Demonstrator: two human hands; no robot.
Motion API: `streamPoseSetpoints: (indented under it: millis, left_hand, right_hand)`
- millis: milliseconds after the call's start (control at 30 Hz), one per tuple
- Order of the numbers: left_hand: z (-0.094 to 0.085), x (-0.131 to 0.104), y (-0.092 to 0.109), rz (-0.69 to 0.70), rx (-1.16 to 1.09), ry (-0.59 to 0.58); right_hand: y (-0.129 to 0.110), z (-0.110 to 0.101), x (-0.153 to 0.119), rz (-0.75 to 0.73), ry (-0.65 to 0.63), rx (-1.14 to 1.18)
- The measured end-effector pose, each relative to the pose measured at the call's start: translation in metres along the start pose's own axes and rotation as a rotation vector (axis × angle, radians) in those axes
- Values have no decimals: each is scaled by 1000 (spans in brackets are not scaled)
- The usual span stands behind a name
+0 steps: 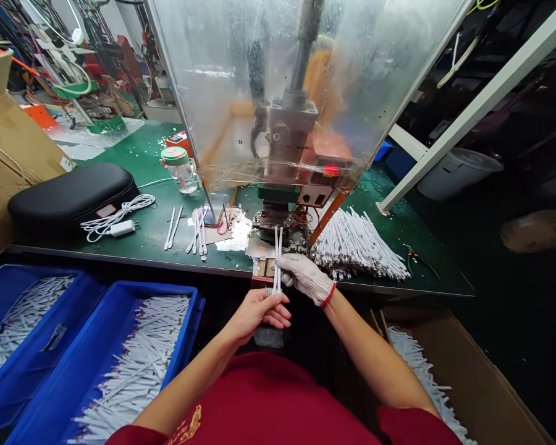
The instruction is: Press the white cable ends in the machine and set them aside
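A bare left hand [258, 310] pinches slim white flat strips [280, 243]; a white knit-gloved right hand [306, 277] touches them, its grip too obscured to tell.

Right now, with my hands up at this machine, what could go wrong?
The gloved right hand is close to the machine, so it might get pinched if parts move. The white strips held by the left hand could slip out of line. The loose pile near the table edge might spill.
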State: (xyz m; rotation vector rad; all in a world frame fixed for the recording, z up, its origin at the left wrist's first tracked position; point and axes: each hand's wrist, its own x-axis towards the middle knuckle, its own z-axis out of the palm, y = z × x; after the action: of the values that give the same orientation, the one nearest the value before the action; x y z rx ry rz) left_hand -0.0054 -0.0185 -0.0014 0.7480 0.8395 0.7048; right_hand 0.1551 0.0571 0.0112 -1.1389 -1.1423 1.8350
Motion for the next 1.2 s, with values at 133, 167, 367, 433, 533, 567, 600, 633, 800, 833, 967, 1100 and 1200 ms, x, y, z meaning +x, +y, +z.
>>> streamPoseSetpoints:
  millis: [133, 167, 367, 433, 533, 567, 600, 633, 800, 833, 967, 1100, 1200]
  left_hand:
    - [-4, 6, 4, -43, 22, 1]
    - [-4, 7, 5, -54, 36, -4]
    - [-4, 12, 5, -45, 91, 11]
    - [-4, 13, 5, -44, 94, 20]
    - [-3, 12, 6, -44, 98, 26]
    - [-3, 12, 6, -45, 99, 26]
    - [-3, 12, 6, -48, 100, 27]
    - [-3, 11, 6, -51, 101, 28]
    - [-5, 12, 4, -53, 96, 31]
    - [-5, 13, 4, -53, 92, 30]
    - [-1, 13, 6, -75, 78, 51]
    - [5, 13, 11, -78, 96, 88]
    - [6, 14, 12, -66, 112, 85]
  right_hand:
    - [5, 3, 12, 17, 55, 83]
    - [5, 4, 14, 19, 59, 96]
    - [4, 4, 21, 68, 57, 116]
    - [2, 5, 20, 67, 65, 117]
    - [-1, 6, 19, 49, 76, 137]
    - [-1, 6, 19, 44, 77, 144]
    - [-1, 6, 19, 42, 74, 150]
    - [0, 6, 20, 42, 72, 153]
    - [4, 3, 22, 49, 77, 152]
    - [5, 3, 22, 44, 77, 153]
    - [7, 2, 24, 47, 72, 163]
    - [6, -1, 35, 52, 133, 175]
    - [2, -1, 48, -19, 215, 215]
